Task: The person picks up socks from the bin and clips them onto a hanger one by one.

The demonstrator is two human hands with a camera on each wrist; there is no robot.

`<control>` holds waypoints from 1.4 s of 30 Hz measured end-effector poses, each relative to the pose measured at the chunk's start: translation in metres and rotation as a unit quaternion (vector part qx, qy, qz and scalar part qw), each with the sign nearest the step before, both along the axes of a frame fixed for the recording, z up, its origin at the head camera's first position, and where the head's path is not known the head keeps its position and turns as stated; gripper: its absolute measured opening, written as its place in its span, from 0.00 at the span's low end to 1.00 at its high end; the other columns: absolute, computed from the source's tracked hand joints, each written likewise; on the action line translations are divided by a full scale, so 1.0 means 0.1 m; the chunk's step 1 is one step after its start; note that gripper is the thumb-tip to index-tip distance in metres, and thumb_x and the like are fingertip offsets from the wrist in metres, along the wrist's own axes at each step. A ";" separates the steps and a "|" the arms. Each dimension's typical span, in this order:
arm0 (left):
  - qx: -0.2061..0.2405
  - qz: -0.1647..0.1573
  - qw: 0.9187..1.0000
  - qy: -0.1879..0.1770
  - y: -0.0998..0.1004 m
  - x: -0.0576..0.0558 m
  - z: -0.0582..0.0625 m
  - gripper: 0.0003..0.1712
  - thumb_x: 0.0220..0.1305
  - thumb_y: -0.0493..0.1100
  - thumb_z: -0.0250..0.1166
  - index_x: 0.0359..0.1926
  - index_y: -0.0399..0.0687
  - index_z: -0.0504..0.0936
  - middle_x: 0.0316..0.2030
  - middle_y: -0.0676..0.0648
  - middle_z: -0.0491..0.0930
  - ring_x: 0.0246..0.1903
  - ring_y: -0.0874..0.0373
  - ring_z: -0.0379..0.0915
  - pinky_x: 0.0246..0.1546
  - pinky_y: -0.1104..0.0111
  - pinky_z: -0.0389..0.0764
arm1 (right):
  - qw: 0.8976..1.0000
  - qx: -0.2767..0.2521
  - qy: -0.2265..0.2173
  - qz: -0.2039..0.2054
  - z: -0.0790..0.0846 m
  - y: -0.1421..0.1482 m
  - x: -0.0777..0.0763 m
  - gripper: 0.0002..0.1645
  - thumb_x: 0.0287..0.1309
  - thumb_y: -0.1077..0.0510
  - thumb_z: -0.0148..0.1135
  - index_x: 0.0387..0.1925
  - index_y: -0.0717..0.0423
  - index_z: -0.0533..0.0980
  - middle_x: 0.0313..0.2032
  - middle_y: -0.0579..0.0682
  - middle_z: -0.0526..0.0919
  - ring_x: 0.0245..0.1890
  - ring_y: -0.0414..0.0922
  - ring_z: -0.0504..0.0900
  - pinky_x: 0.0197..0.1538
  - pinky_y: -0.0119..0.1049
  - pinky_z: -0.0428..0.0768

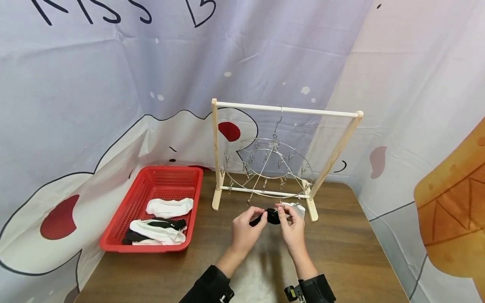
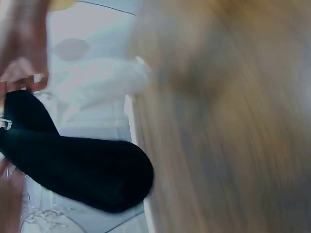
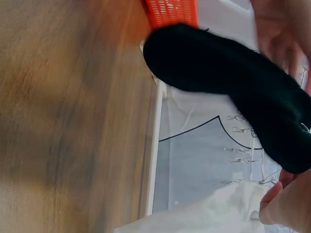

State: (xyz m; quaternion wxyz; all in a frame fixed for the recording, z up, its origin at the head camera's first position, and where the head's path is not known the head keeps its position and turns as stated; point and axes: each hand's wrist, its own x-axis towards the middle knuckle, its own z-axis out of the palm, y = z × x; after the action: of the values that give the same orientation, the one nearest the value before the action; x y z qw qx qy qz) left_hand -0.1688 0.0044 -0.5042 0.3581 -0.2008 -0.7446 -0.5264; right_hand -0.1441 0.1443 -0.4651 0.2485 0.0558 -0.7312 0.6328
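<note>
Between both hands hangs a black sock [image 1: 272, 216], its long dark shape filling much of both wrist views. My left hand [image 1: 246, 229] pinches one side of its upper part with thumb and fingers. My right hand [image 1: 291, 229] holds the other side, close to the rack's front rim. A small metal clip [image 2: 6, 124] touches the sock's top edge in the left wrist view; whether it grips the cloth I cannot tell. Just beyond the right hand, a white sock [image 1: 298, 209] hangs from the round wire clip hanger [image 1: 265, 189].
The hanger hangs by its hook from a wooden stand [image 1: 286, 109] with a white bar. To the left, a red basket [image 1: 106, 242] holds several white and black socks [image 1: 169, 207]. Everything stands on a wooden table [image 1: 352, 252], with a printed curtain [image 1: 182, 67] behind it.
</note>
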 end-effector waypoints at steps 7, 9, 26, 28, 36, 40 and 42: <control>-0.105 0.113 0.984 0.087 -0.39 -0.35 0.19 0.19 0.68 0.36 0.60 0.59 0.37 0.80 0.57 0.40 0.81 0.58 0.42 0.76 0.62 0.55 0.76 | 0.999 0.011 0.003 -0.053 -0.18 0.24 -0.07 0.11 0.70 0.71 0.57 0.49 0.76 0.80 0.38 0.63 0.84 0.36 0.34 0.77 0.40 0.23 0.74; -0.169 0.116 0.977 0.051 -0.55 -0.46 0.21 0.21 0.69 0.37 0.61 0.61 0.40 0.80 0.63 0.40 0.78 0.64 0.40 0.71 0.65 0.47 0.72 | 0.997 0.010 0.004 -0.071 -0.29 0.33 -0.11 0.12 0.71 0.70 0.58 0.51 0.74 0.79 0.39 0.67 0.82 0.37 0.33 0.76 0.42 0.21 0.75; -0.237 0.034 0.971 0.030 -0.55 -0.43 0.27 0.04 0.70 0.38 0.67 0.44 0.46 0.84 0.65 0.42 0.77 0.71 0.43 0.66 0.73 0.47 0.61 | 0.996 0.053 0.073 -0.010 -0.38 0.09 -0.19 0.20 0.57 0.77 0.67 0.51 0.78 0.74 0.44 0.72 0.84 0.29 0.44 0.82 0.32 0.21 0.76; -0.245 0.035 0.968 0.032 -0.50 -0.39 0.29 0.05 0.70 0.39 0.67 0.45 0.47 0.84 0.65 0.42 0.77 0.71 0.43 0.66 0.72 0.45 0.61 | 0.999 0.011 0.033 0.013 -0.37 0.07 -0.22 0.20 0.60 0.77 0.64 0.53 0.80 0.71 0.48 0.75 0.82 0.31 0.41 0.84 0.35 0.23 0.80; -0.255 0.033 0.966 0.014 -0.34 -0.28 0.32 0.06 0.69 0.42 0.68 0.44 0.48 0.82 0.65 0.43 0.77 0.71 0.44 0.66 0.71 0.42 0.61 | 0.991 -0.124 -0.026 0.052 -0.44 0.08 -0.36 0.12 0.68 0.73 0.60 0.46 0.80 0.69 0.42 0.57 0.86 0.33 0.38 0.87 0.41 0.33 0.86; -0.254 0.031 0.967 0.007 -0.30 -0.25 0.34 0.08 0.68 0.43 0.70 0.44 0.49 0.81 0.65 0.43 0.77 0.71 0.45 0.65 0.72 0.44 0.61 | 0.979 -0.178 -0.044 0.084 -0.41 0.06 -0.36 0.16 0.68 0.73 0.60 0.52 0.75 0.65 0.41 0.54 0.86 0.33 0.40 0.88 0.41 0.33 0.86; -0.252 0.028 0.967 0.004 -0.30 -0.24 0.35 0.08 0.67 0.42 0.70 0.45 0.49 0.81 0.65 0.43 0.77 0.71 0.45 0.65 0.72 0.45 0.61 | 0.978 -0.181 -0.057 0.083 -0.38 0.04 -0.36 0.17 0.67 0.73 0.60 0.53 0.76 0.66 0.40 0.53 0.87 0.32 0.40 0.87 0.41 0.31 0.85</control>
State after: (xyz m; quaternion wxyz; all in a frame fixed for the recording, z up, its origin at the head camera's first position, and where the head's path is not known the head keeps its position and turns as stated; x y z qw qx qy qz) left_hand -0.1927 -0.0252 -0.4688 0.3140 -0.2655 -0.8570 -0.3108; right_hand -0.1801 0.1485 -0.5029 0.1589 0.0345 -0.6101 0.7755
